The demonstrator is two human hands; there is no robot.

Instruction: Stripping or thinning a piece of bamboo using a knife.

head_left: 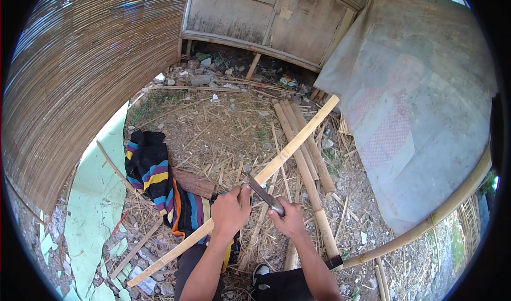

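My left hand [230,216] is closed around a long, pale split bamboo strip [295,145]. The strip slants from low on the left, across my thigh, up to the far right. In my right hand [290,219] is the handle of a knife with a dark, wide blade [261,193]. Its blade lies against the strip just past my left fingers, and its tip points up and left. Beneath my left hand a striped cloth [157,178] in black, yellow, orange and purple is bunched over the ground, beside a rough block of wood [192,184].
Several bamboo poles [302,168] lie to the right of the strip. Shavings and rubble litter the ground. A slatted bamboo wall [96,67] and pale green sheeting [95,216] stand left; a translucent plastic sheet [436,136] hangs right above a curved bamboo pole [420,224]. Wooden panels [229,19] close the back.
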